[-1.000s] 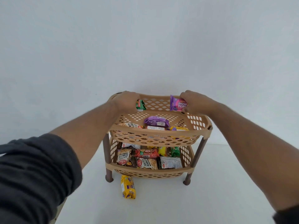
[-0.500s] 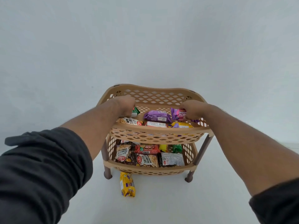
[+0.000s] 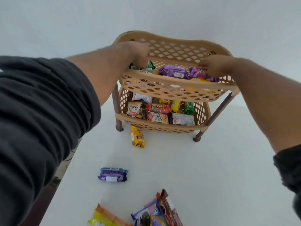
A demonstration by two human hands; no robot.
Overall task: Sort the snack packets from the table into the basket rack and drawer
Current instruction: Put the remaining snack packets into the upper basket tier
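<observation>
Head view: both hands have come down into the rack's (image 3: 175,88) top basket. The left hand (image 3: 135,53) pins a green packet (image 3: 150,66), the right hand (image 3: 216,66) a pink packet (image 3: 197,73); neither grip has released. More packets (image 3: 113,174) wait near the bench's front edge.

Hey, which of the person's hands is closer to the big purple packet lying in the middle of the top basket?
Right. The right hand rests on the pink-purple packet lying just beside the big purple packet. The left hand is farther off, at the basket's left end over a green packet.
</observation>
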